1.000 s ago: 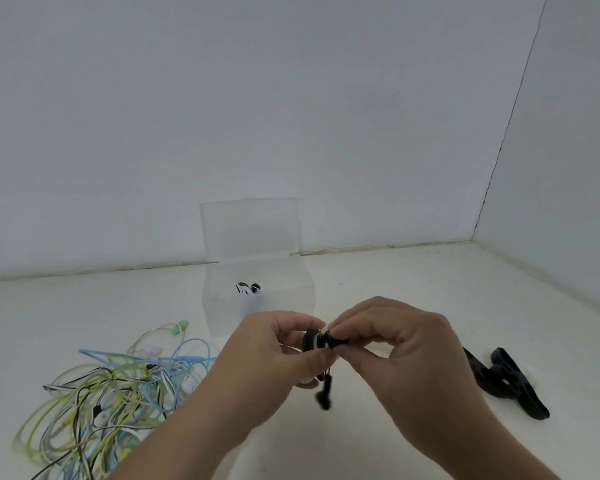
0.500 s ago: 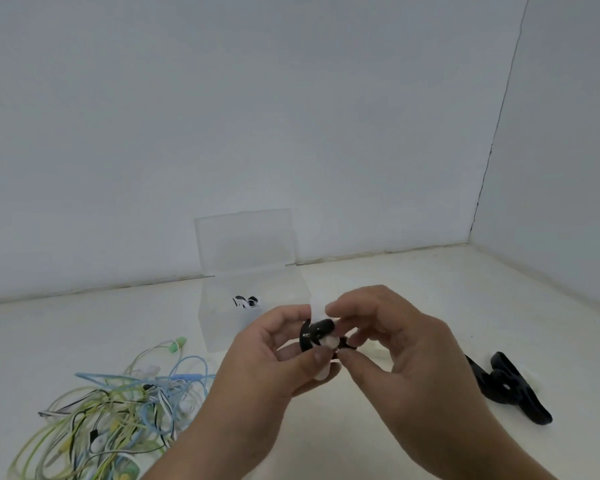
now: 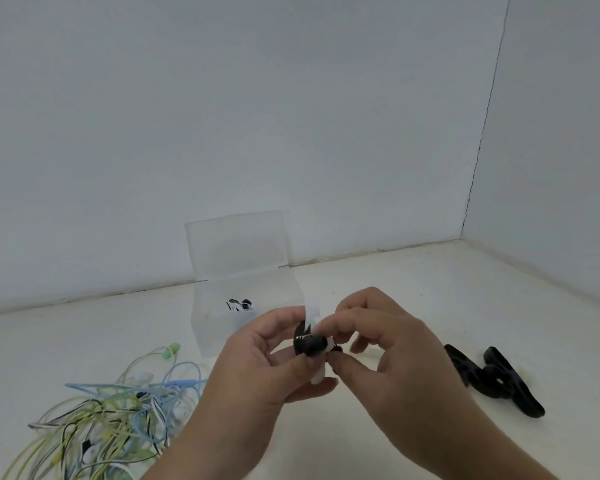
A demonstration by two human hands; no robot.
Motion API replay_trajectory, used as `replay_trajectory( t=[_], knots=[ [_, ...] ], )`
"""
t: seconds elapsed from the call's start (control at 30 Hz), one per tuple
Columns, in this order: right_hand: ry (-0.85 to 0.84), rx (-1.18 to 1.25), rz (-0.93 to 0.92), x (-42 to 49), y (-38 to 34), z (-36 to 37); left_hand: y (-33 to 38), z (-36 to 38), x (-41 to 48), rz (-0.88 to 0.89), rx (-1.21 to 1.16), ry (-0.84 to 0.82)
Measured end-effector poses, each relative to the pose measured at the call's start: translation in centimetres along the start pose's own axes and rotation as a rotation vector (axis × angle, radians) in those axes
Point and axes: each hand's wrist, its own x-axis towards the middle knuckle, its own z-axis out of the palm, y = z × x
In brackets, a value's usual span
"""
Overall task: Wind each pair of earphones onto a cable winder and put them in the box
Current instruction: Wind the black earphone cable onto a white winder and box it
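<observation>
My left hand (image 3: 257,368) grips a white cable winder (image 3: 313,318) wrapped with black earphone cord (image 3: 309,342), held above the table in front of me. My right hand (image 3: 388,348) pinches the same bundle from the right, fingertips on the cord's end. Behind the hands stands the clear plastic box (image 3: 215,327) with its lid (image 3: 236,240) up; one wound black-and-white pair (image 3: 239,304) lies inside. A tangle of loose earphones (image 3: 111,410) in green, blue, white and black lies at the lower left.
Black cable winders (image 3: 492,382) lie on the white table to the right of my hands. White walls close in behind and to the right, meeting in a corner (image 3: 465,233).
The hands lifted the bundle a little and turned it. The dangling black end seen a second ago is now tucked up at the winder, and the white winder tab shows above my fingers.
</observation>
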Motion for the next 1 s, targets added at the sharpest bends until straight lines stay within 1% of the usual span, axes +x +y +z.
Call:
replay_trajectory(
  t=[0.07,0.17,0.27,0.3,0.33,0.43,0.5,0.53,0.6,0.67,0.73,0.8,0.87,0.93,1.0],
  knots=[
    [-0.006,0.006,0.01,0.1,0.0,-0.1,0.0,0.1,-0.1,0.001,-0.004,0.013],
    [0.005,0.014,0.021,0.1,0.0,-0.1,0.0,0.1,-0.1,-0.016,-0.031,-0.032],
    [0.025,0.0,0.015,0.1,0.0,-0.1,0.7,0.0,-0.2,-0.079,-0.165,-0.136],
    [0.026,-0.006,0.015,0.1,0.0,-0.1,0.9,0.1,-0.3,-0.097,-0.217,-0.148],
    [0.02,-0.012,0.016,0.0,-0.1,-0.1,1.0,0.3,-0.3,-0.106,-0.237,-0.14],
    [-0.019,-0.016,0.008,-0.1,-0.4,0.1,1.0,0.8,-0.5,-0.131,-0.166,-0.074],
    [0.008,0.003,0.004,0.0,-0.3,0.1,1.2,0.9,-0.4,-0.155,-0.184,-0.031],
    [0.052,0.021,0.031,0.0,-0.2,-0.1,1.4,0.9,-0.4,-0.155,-0.217,-0.002],
    [0.158,0.08,0.145,0.2,0.3,-0.6,1.9,0.7,-0.3,-0.143,-0.299,0.053],
    [0.195,0.158,0.273,0.4,0.7,-0.9,2.2,0.5,-0.2,-0.14,-0.353,0.08],
    [0.122,0.265,0.362,0.6,0.8,-0.9,2.4,0.3,-0.2,-0.148,-0.366,0.083],
    [-0.009,0.377,0.429,0.6,0.7,-0.5,2.4,0.3,-0.2,-0.157,-0.357,0.07],
    [-0.088,0.403,0.456,0.5,0.7,-0.1,2.4,0.3,-0.3,-0.161,-0.342,0.057],
    [-0.056,0.403,0.461,0.6,0.6,-0.1,2.4,0.3,-0.3,-0.16,-0.302,0.049],
    [0.029,0.425,0.436,0.6,0.6,-0.4,2.4,0.2,-0.3,-0.158,-0.223,0.054]
  ],
)
